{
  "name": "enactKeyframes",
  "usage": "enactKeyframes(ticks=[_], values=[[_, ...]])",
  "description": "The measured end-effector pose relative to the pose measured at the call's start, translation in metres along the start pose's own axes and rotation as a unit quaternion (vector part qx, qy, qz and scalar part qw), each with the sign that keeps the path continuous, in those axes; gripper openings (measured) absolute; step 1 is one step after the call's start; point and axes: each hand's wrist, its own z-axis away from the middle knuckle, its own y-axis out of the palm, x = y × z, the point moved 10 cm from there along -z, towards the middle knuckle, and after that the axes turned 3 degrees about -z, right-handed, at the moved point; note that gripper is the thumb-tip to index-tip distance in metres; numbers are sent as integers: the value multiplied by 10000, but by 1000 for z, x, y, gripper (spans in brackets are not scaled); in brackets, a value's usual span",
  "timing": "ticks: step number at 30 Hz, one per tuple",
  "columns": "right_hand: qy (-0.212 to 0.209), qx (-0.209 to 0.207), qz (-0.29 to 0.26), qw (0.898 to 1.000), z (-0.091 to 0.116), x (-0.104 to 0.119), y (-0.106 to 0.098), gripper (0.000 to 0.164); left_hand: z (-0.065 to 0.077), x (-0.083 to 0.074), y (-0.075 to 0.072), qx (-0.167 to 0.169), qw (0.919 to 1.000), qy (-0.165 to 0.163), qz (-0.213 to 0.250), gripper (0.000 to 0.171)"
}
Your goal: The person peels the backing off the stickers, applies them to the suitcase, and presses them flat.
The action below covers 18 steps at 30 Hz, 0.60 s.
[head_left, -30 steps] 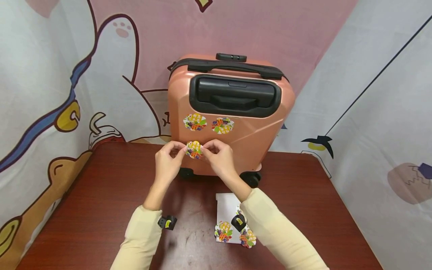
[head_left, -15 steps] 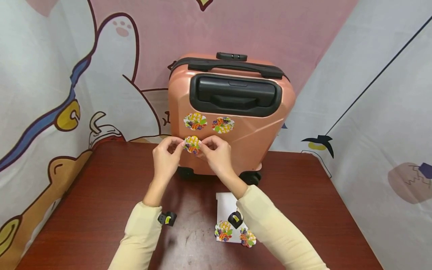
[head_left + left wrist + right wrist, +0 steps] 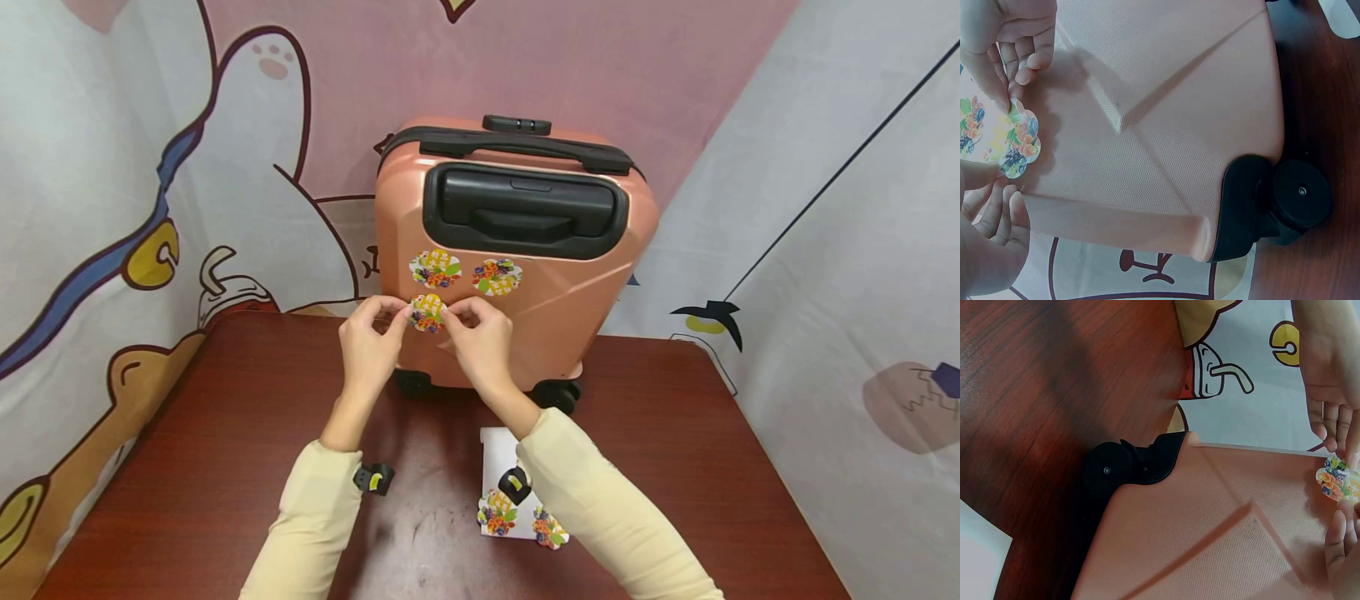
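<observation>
L hand [image 3: 367, 346] & R hand [image 3: 482, 342] pinch opp. edges of the sticker [image 3: 427, 313] by the suitcase [image 3: 547, 325] front, contact unclear; prob. placing step, next likely needs aligning, then pressing flat.

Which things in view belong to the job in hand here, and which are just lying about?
Apparently part of the job:
held fruit sticker
pink suitcase
two stickers on its front
white sheet
two stickers at its near end

Just surroundings:
reddish-brown table
printed backdrop
</observation>
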Motion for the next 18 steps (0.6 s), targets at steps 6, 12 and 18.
enactKeyframes(ticks=[6, 12, 18], values=[[-261, -199, 155, 9993, 0, 5, 0, 9, -2, -1, 1, -57, 10000, 18, -47, 9], [-334, -341, 229, 9986, -1, 6, -2, 9, -3, -1, 1, -179, 9997, 24, -138, 12], [-328, -407, 317, 9981, -2, 7, -2, 9, -4, 1, 0, -345, 9992, 1, -204, 14]])
